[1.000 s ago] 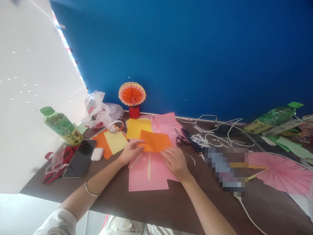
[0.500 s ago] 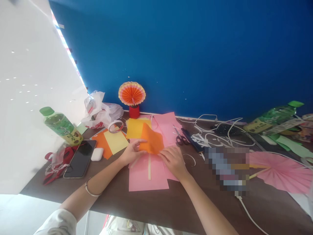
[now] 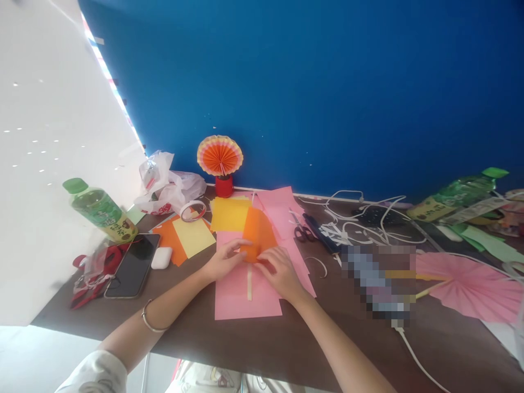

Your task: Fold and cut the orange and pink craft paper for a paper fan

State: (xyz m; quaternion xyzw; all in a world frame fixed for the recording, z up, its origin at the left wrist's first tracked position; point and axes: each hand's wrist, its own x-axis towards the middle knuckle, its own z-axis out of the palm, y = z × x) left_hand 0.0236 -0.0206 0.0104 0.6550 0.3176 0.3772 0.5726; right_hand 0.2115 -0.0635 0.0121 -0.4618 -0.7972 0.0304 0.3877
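An orange sheet of paper is held up between my two hands, curving and tilted over the pink paper. My left hand pinches its lower left edge. At the lower right, my right hand grips the same sheet, its fingertips close to those of the left. Beneath lies a pink sheet of paper, with a narrow cream strip on it. Yellow paper and more pink paper lie just behind the hands.
Left are a bottle, a phone, a white earbud case and a tape roll. Scissors, white cables and a pink pleated fan lie right. A round paper fan stands behind.
The orange sheet has turned more upright and curled at its lower edge. My hands have come closer together, the right one shifting left.
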